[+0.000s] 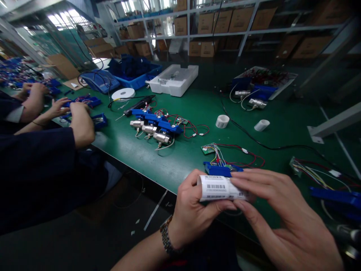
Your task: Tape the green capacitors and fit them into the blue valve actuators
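Both hands are working low at the near edge of the green workbench [197,113]: the left hand [191,207] is pinching a white roll of barcode labels [220,187] between thumb and fingers, while the right hand [282,210] is pressing its fingertips [239,180] together on the roll's end, just in front of a blue plastic part trailing coloured wires [222,167]. A peeled label could crease or tear here, I judge, if the fingertips slip.

Three blue valve assemblies [153,128] lie on the green bench [197,109] (red wires trailing), near a white tray [174,79].
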The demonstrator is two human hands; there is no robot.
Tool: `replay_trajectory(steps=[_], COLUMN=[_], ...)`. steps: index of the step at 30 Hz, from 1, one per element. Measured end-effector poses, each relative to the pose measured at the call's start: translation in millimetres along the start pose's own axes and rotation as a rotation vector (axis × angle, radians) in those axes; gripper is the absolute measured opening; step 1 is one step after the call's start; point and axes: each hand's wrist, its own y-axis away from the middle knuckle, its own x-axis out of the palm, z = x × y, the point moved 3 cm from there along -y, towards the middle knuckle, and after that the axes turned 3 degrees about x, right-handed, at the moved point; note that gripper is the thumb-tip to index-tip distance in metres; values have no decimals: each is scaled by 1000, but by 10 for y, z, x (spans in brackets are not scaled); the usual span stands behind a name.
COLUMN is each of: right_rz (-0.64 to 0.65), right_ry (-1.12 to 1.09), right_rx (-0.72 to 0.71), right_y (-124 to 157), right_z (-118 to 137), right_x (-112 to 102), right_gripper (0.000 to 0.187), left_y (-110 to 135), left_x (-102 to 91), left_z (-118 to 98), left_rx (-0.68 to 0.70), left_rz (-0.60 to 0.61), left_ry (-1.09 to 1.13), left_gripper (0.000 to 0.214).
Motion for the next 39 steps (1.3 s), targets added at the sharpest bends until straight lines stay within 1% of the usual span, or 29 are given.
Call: replay_trajectory(steps=[5,9,12,15,21,25,26,28,30,32,34,36,39], right_rz=[-3,-27,-47,-61,-102,-114,-122,-146,-150,-127,-118,-131,-162], right_ry=[19,33,27,3,19,-2,-18,-23,-7,7,-11,-20,-24], right_rx=[-40,-46,-35,-26,-34,-45,-32,41,91,64,15,19,24], right_y=[-34,-18,-10,-1,51,54,52,52,54,49,37,25,26], right_z=[14,11,3,-6,-24,-25,-27,-43,-55,-53,-51,-64,-80], right_x=[10,24,33,42,64,80,79,69,56,51,47,48,54], right_gripper=[23,21,19,17,25,22,20,17,21,24,19,16,14], left_y=[-8,-10,-6,-5,-36,-62,-65,-64,-57,-51,-55,-68,-89], left_x=[9,14,28,41,78,99,104,113,123,130,137,139,142], left_z=[-20,-16,-19,-21,-36,-53,-57,-61,-60,-58,-60,-66,-73], left_rx=[12,3,30,26,-8,7,11,10,-10,-28,-31,-12,39], left_rz=[8,4,8,-4,21,24,22,12,9,-1,1,10,56], left_ry=[-5,-27,-52,-73,-22,7,14,12,0,-3,-3,-7,-35], left_gripper=[24,30,31,33,28,24,24,22,20,19,18,19,20])
